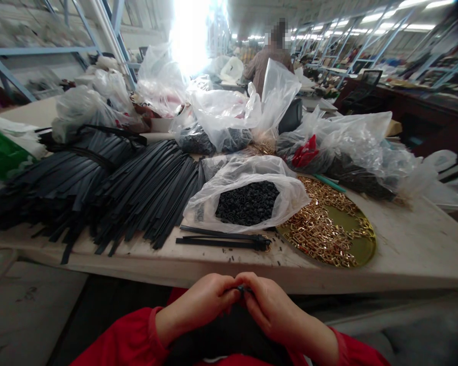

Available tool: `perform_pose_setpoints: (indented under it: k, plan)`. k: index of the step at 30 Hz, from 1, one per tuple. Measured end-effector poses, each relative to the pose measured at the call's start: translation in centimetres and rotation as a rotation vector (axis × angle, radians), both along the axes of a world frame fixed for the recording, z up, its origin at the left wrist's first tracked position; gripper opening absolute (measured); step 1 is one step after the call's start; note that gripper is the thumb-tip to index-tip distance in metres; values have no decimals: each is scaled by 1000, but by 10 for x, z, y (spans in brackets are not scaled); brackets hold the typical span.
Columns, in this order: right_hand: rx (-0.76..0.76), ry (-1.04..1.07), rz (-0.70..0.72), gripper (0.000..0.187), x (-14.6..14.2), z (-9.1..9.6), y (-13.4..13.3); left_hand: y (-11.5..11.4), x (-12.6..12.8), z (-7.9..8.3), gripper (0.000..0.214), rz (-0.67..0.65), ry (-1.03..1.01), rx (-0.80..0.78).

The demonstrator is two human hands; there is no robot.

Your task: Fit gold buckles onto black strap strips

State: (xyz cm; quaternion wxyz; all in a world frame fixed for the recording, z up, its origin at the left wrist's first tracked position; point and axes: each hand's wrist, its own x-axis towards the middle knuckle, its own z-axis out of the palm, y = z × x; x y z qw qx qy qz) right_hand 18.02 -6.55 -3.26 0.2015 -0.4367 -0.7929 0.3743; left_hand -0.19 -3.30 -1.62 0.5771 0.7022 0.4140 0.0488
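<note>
In front of the table edge, my left hand (220, 293) and my right hand (262, 304) meet at the fingertips. Both are closed in a pinch on a small dark piece (240, 288), mostly hidden by the fingers, so its exact kind does not show. Just beyond them lie a few black straps (217, 243) with gold buckles at their right end. A clear plastic bag (198, 206) stands open behind these, holding small black loops (248, 203). To its right, a round gold-coloured tray (366, 249) carries many gold metal buckles (316, 229).
Thick bundles of black straps (148, 188) cover the table's left side. Clear plastic bags (229, 109) of parts line the back, one with a red piece (305, 151). A teal stick (330, 183) lies by the tray. Farther off is another person (269, 63).
</note>
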Motion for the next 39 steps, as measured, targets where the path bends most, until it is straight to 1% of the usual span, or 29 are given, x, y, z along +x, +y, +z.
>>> perform_pose_setpoints:
  k: [3, 6, 8, 10, 12, 13, 15, 17, 18, 20, 23, 25, 27, 30, 32, 35, 37, 39]
  plan:
    - [42, -15, -28, 22, -2, -6, 2, 1, -2, 2, 24, 24, 13, -74]
    - [56, 4, -19, 20, -5, -4, 4, 3, 0, 7, 22, 12, 64, 1]
    - [34, 74, -15, 19, -7, 0, 6, 6, 4, 9, 22, -18, 65, 93]
    - [39, 106, -52, 19, -5, 3, 12, 13, 7, 9, 23, -57, 65, 179]
    - [106, 47, -151, 19, 2, 4, 22, 27, 9, 7, 21, -72, 114, 280]
    - [152, -4, -219, 19, 8, 2, 29, 35, 10, 6, 20, -47, 160, 346]
    - [230, -108, -351, 18, 22, -3, 47, 53, 9, 2, 23, 45, 251, 520]
    - [282, -194, -445, 19, 35, -13, 67, 68, 9, -4, 19, 118, 311, 711]
    - [305, -229, -466, 20, 39, -19, 75, 73, 9, -7, 15, 126, 330, 789]
    - [348, -282, -463, 23, 42, -32, 87, 79, 8, -15, 15, 127, 364, 868]
    - [479, -330, -460, 29, 39, -48, 89, 83, 0, -21, 19, 160, 414, 905]
    - [600, -366, -444, 38, 36, -54, 84, 90, -16, -19, 23, 240, 504, 928]
    - [695, -411, -392, 47, 34, -59, 80, 105, -39, -14, 27, 360, 640, 934]
    - [752, -471, -349, 43, 31, -63, 79, 135, -72, -8, 28, 474, 777, 910]
    - [761, -495, -354, 40, 30, -65, 81, 152, -85, -10, 24, 510, 846, 871]
    - [775, -503, -355, 42, 30, -65, 80, 166, -90, -17, 20, 527, 892, 823]
    - [785, -503, -355, 43, 31, -62, 77, 169, -89, -20, 20, 543, 896, 805]
    - [788, -496, -361, 42, 29, -57, 73, 168, -90, -18, 21, 569, 887, 792]
